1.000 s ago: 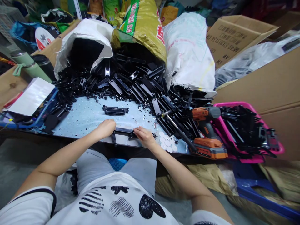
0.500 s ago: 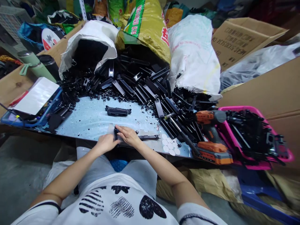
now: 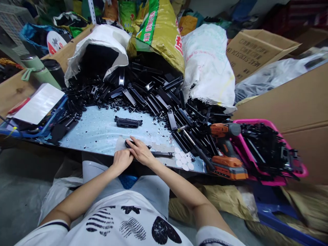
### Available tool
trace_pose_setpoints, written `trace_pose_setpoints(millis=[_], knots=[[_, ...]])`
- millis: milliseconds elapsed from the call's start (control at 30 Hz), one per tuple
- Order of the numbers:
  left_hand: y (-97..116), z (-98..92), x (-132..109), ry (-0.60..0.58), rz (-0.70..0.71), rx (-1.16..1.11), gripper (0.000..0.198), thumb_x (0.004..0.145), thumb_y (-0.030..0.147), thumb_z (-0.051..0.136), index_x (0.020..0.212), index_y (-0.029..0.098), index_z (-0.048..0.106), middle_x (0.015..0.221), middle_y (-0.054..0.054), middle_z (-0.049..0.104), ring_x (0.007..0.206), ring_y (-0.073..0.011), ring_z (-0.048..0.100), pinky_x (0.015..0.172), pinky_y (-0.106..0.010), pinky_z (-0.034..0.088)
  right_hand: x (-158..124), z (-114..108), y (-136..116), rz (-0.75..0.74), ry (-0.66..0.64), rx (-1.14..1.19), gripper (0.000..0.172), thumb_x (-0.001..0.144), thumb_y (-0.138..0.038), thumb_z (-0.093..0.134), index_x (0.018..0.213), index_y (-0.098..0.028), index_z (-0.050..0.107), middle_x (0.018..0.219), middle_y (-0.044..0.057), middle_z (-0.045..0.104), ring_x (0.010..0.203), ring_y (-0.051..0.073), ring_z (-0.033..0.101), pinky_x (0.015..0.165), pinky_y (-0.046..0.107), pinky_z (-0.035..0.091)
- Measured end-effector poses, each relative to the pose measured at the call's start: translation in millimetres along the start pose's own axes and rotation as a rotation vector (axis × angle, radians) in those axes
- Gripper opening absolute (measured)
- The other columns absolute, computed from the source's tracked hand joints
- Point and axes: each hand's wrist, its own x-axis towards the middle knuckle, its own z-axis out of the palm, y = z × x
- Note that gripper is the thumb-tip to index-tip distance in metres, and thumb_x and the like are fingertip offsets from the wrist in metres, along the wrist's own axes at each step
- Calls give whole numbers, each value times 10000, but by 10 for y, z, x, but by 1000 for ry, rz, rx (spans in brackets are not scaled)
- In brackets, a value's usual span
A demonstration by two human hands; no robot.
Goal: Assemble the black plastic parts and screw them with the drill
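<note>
At the near edge of the table, my right hand (image 3: 141,151) lies over a black plastic part (image 3: 127,143), its fingers bent around it. My left hand (image 3: 123,160) is closed, thumb side against the right hand's fingertips; whatever it grips is hidden. A long black strip-shaped part (image 3: 162,154) lies just right of my right hand. White round discs (image 3: 185,159) are spread beyond that strip. Farther in on the blue tabletop (image 3: 99,126) rests an assembled black part (image 3: 128,122), touched by neither hand.
Black parts (image 3: 153,99) and small screws spill from sacks (image 3: 208,58) at the back. An orange cordless drill (image 3: 228,162) stands at right beside a pink basket (image 3: 304,170) of parts. On the left are a blue tray (image 3: 48,126) and a green bottle (image 3: 42,70).
My left hand has turned and curled closer to the right hand. The black part beneath my fingers, upright before, now lies flatter. The view has shifted slightly.
</note>
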Motion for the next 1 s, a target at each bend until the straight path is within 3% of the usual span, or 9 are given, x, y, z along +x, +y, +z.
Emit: trace_pose_setpoints(millis=[133,233,367,533,633,733,833,933,1000], knots=[[33,-57,185,177,409,12,361,880,429,478,1065,142,597,1061,-168,620,1047,-297,552,850,-392,417,-525,-170,253,92,245,-40,494,930,-365,444,1383,-172,399,1327,155,483,1216,247,461,984,415,422],[151,2,404,91,650,35,553,801,486,598,1211,128,499,1098,-157,597,1057,-295,530,885,-404,387,-827,-130,461,91,181,-81,513,923,-376,463,1393,-185,384,1181,139,588,1057,235,565,858,366,489],[262,136,537,30,633,33,493,828,431,588,1212,139,483,1075,-127,603,1012,-263,541,836,-372,390,-846,-62,660,18,-37,-200,580,908,-479,453,1358,-115,415,956,130,633,869,236,580,721,350,479],[261,124,449,69,651,69,484,858,475,528,1189,123,504,1093,-134,594,1016,-261,532,843,-370,381,-618,-232,930,-138,-349,-301,511,929,-520,377,1288,-170,476,948,107,610,814,196,558,608,270,395],[212,100,422,129,663,183,514,891,431,495,1270,87,452,1116,-161,586,991,-263,543,821,-369,387,-587,-311,1015,-37,-316,-385,549,869,-625,407,1138,-176,572,894,102,621,739,182,557,581,256,337],[100,61,452,176,635,244,396,917,396,452,1092,63,573,948,-160,625,865,-248,573,723,-340,409,-611,-362,933,62,-177,-414,589,840,-683,385,784,-143,615,699,88,601,638,167,535,566,262,308],[-11,-110,391,240,673,114,434,940,426,377,736,116,601,685,-101,599,681,-198,565,610,-295,406,-609,-563,668,-86,-61,-270,606,836,-699,364,594,-167,526,551,45,529,528,138,474,524,267,273],[-4,-420,114,292,880,-249,509,965,448,262,653,159,541,576,-44,544,558,-148,512,529,-266,377,-582,-880,281,-331,13,56,580,876,-658,332,578,-185,484,504,7,456,473,121,417,493,275,256],[85,-610,-141,249,998,-573,557,974,461,158,669,171,523,551,-25,520,518,-128,485,512,-261,377,-570,-968,-3,-442,54,343,559,899,-634,304,609,-193,488,497,-9,421,460,118,405,483,277,275]])
